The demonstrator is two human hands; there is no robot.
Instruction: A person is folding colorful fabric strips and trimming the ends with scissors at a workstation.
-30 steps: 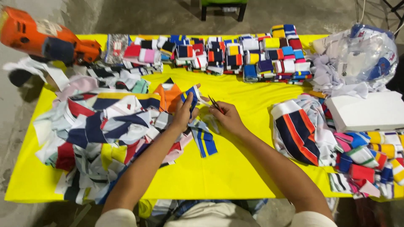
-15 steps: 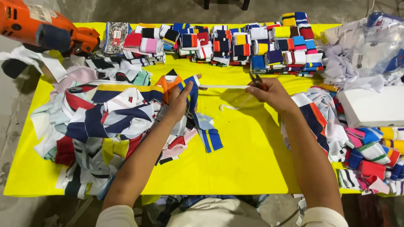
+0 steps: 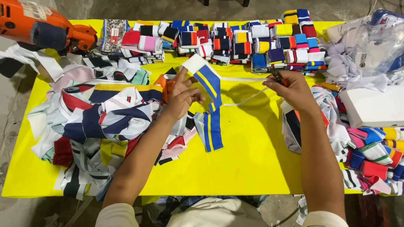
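Note:
My left hand holds up the end of a blue knitted band with yellow stripes and a white tip, which hangs down onto the yellow table. My right hand is out to the right, closed on small dark snips. A thin white strip stretches from the band's tip across to my right hand, with a second strand sagging below it.
A heap of striped knit pieces lies at the left. Rows of folded coloured bands line the far edge. An orange power cutter, a white box, plastic bags and more rolled bands surround them.
My right hand has moved far to the right, drawing the white strip away from the band. My left hand has lifted the band's end higher.

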